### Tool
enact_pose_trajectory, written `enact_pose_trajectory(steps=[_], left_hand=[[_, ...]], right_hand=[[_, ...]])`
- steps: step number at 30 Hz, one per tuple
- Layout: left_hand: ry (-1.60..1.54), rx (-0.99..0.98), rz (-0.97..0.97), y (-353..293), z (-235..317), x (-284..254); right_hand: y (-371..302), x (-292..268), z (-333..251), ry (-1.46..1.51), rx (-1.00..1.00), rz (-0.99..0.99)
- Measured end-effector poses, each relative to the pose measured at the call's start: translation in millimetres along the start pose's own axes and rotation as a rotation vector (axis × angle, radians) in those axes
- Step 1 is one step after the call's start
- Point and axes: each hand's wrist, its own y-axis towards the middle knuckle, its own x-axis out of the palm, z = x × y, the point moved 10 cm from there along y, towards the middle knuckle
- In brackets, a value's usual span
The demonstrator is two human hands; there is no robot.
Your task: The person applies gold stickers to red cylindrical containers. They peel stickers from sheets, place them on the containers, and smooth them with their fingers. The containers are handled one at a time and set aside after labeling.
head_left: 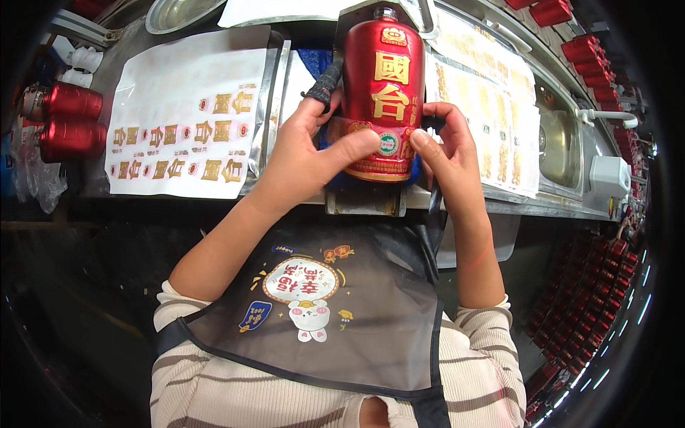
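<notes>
A glossy red bottle with raised gold characters lies with its neck pointing away from me, on a stand partly covered in blue cloth. Across its lower part runs a label band with a round green-and-white seal. My left hand grips the bottle's left side, thumb pressed flat beside the seal. A dark wrap covers one of its fingers. My right hand is closed at the lower right side, its thumb on the label's right end and its fingers curled by the bottle's edge. The undersides of both grips are hidden.
On the left lies a white sheet of gold character stickers, beside red bottles. More sticker sheets lie right, before a metal sink with a white faucet. A metal bowl stands far left. Several red bottles fill the lower right.
</notes>
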Motion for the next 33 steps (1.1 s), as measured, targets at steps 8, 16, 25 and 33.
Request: enact_pose_trajectory(steps=[8,16,25,33], left_hand=[[0.03,0.018,-0.002,-0.3,-7.5,-5.1],[0.069,0.025,0.017,3.7,5.3,-0.4],[0.136,0.003,0.022,3.6,1.4,-5.5],[0.054,0.015,-0.046,-12.2,-9.5,-7.7]], right_hand=[[-3.1,7.1,-4.5,-0.168,-0.022,0.043],[1.1,6.1,-2.3,-0.059,-0.02,0.045],[-0.6,5.1,-1.4,-0.068,0.002,0.006],[-12.4,1.4,6.9,-0.105,-0.026,-0.101]])
